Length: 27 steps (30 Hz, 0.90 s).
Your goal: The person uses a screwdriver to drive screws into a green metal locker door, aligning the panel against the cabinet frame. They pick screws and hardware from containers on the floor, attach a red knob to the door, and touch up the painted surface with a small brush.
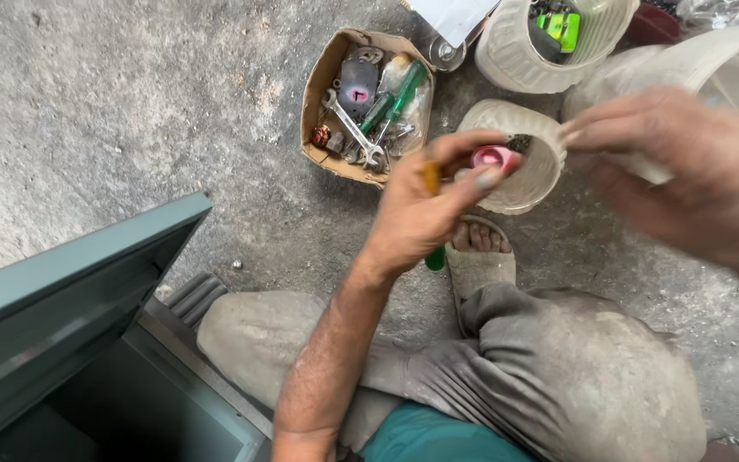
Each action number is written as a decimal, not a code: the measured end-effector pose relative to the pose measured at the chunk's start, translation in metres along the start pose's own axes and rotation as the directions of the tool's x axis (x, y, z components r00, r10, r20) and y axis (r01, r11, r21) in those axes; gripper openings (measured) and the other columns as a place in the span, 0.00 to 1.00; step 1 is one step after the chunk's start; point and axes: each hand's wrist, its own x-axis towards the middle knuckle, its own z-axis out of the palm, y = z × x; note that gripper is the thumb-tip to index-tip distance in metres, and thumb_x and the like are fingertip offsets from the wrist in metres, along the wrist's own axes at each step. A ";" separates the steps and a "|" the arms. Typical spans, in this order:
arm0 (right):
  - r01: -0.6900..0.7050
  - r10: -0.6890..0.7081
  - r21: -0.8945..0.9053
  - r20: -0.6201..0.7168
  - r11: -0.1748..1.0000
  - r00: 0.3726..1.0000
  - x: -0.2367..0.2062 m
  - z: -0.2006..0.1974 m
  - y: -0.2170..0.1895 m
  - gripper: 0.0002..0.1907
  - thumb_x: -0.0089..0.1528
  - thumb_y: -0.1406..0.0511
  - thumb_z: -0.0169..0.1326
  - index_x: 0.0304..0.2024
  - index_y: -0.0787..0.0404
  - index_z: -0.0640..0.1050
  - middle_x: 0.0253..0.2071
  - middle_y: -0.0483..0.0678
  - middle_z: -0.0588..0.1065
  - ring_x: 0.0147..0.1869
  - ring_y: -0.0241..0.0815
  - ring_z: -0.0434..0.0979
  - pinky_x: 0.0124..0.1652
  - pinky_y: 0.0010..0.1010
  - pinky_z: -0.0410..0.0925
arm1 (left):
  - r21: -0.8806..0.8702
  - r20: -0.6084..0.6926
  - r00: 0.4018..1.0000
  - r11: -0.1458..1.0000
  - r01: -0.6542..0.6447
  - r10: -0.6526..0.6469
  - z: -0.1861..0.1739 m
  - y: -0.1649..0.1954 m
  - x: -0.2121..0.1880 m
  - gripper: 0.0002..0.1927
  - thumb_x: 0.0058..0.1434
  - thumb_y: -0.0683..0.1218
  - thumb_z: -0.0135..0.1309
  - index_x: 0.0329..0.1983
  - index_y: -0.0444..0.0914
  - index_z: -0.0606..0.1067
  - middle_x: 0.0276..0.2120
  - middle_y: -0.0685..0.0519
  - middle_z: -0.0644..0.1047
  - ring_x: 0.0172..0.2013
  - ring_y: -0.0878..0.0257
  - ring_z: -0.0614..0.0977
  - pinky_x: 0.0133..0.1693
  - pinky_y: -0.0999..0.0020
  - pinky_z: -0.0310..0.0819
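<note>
Likely workshop, concrete floor, tool box

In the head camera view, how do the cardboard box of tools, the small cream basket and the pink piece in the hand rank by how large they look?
1. Cardboard box, largest.
2. Small cream basket, a little smaller; the left hand hides part of it.
3. Pink piece, clearly smallest, although it is nearer the camera.

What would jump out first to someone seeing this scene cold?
Most likely the left hand at centre, pinching a small pink piece and gripping a green-handled screwdriver over a pale ribbed cup on the concrete floor. The blurred right hand reaches in from the right. Behind sits a cardboard box crammed with wrenches and screwdrivers, and a grey-green metal cabinet fills the lower left.
</note>
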 end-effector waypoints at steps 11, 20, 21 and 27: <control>-0.298 0.428 -0.309 0.699 0.903 0.573 0.021 0.055 0.013 0.14 0.65 0.70 0.48 0.52 0.57 0.78 0.47 0.49 0.78 0.48 0.48 0.81 0.47 0.41 0.75 | -0.388 -0.199 0.980 0.920 -0.051 -0.030 -0.015 -0.067 -0.009 0.19 0.76 0.51 0.45 0.64 0.37 0.67 0.60 0.47 0.77 0.17 0.76 0.67 0.19 0.79 0.64; -0.174 0.172 -0.035 0.430 0.984 0.886 0.036 0.023 0.012 0.16 0.63 0.72 0.50 0.52 0.62 0.80 0.47 0.56 0.80 0.47 0.50 0.81 0.47 0.40 0.74 | -0.346 -0.145 0.988 0.938 -0.009 -0.044 -0.034 -0.089 0.001 0.16 0.73 0.46 0.51 0.61 0.35 0.71 0.31 0.59 0.71 0.19 0.75 0.65 0.20 0.78 0.61; -0.248 0.294 -0.158 0.539 0.956 0.790 0.031 0.023 0.017 0.17 0.64 0.72 0.49 0.55 0.59 0.78 0.51 0.53 0.78 0.48 0.46 0.82 0.47 0.35 0.76 | -0.299 -0.119 0.993 0.954 -0.012 -0.025 -0.034 -0.090 0.002 0.17 0.74 0.46 0.54 0.61 0.34 0.72 0.26 0.60 0.69 0.19 0.76 0.65 0.20 0.78 0.60; -0.016 0.174 -0.270 0.574 0.963 0.800 0.012 0.044 0.018 0.14 0.60 0.71 0.49 0.48 0.61 0.78 0.47 0.53 0.79 0.47 0.43 0.82 0.47 0.34 0.76 | -0.143 -0.225 0.962 0.981 0.128 -0.158 -0.019 -0.091 0.012 0.25 0.65 0.52 0.60 0.62 0.38 0.75 0.26 0.63 0.73 0.18 0.78 0.66 0.17 0.81 0.57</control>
